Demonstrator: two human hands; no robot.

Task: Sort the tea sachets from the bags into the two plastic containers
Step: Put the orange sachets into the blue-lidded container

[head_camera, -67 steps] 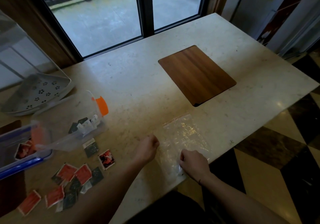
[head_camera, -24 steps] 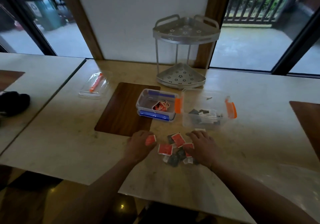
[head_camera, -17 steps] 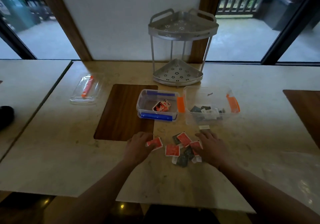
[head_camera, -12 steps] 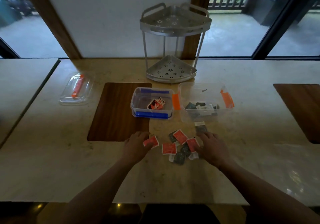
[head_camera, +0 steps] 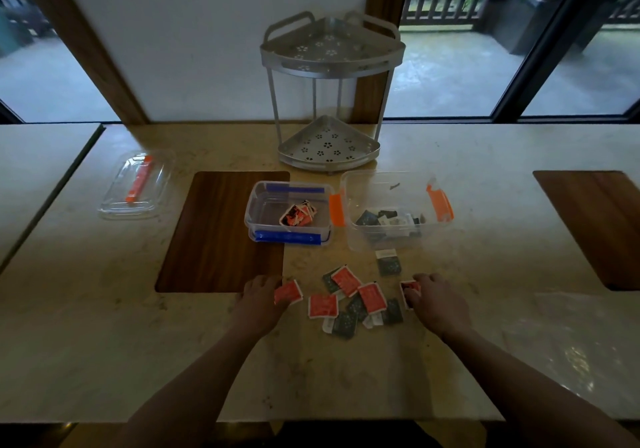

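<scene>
Tea sachets, small flat square foil packets in red-orange and in dark green, lie loose on the pale marble table between the two hands, near the front edge.

Key relation: the left hand rests at the left end of the pile with its fingertips on one red-orange sachet, which lies immediately to its right. The clear plastic container with blue clips, already holding red-orange sachets, sits beyond and slightly right of that hand, so the left hand is the nearer one for this colour. The right hand is at the right end of the pile, fingers curled over a second red-orange sachet; whether that sachet is lifted or merely covered cannot be told. The clear plastic container with orange clips, holding dark green sachets, stands beyond the right hand.

Count (loose items only):
- Red-orange sachets: five, including the two under the hands.
- Dark green sachets: about five in the pile, partly overlapped, plus one lone dark green sachet just in front of the orange-clipped container.
- Containers: two, both open.

A clear lid with an orange clip lies well apart at far left. Judged progress: sorting is under way, with most loose sachets not yet placed.
</scene>
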